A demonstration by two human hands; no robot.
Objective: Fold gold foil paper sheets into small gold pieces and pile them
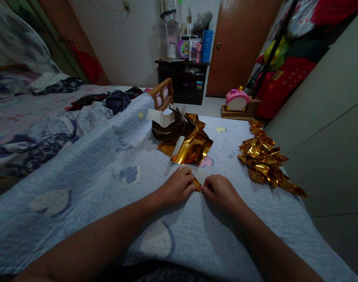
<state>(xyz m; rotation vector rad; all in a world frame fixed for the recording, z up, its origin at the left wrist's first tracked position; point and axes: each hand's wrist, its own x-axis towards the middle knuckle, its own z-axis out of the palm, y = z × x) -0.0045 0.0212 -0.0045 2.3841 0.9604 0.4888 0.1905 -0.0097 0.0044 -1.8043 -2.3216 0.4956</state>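
Between my two hands lies a small piece of gold foil paper [197,184], with a pale whitish part showing behind it. My left hand [180,183] pinches its left side, fingers curled. On the right side, my right hand [220,190] grips it with closed fingers. Just beyond my hands sits a stack of gold foil sheets [193,150], partly curled, with pale paper strips sticking out. Over to the right is a pile of folded gold foil pieces [262,156], shiny and pointed, near the bed's edge.
A light blue quilt [108,203] with heart patterns covers the surface. Rumpled clothes [117,102] lie to the left. Beyond the far edge stand a dark cabinet [179,82], a pink toy [237,100] and a red box [287,86]. A pale cabinet [328,129] borders the right.
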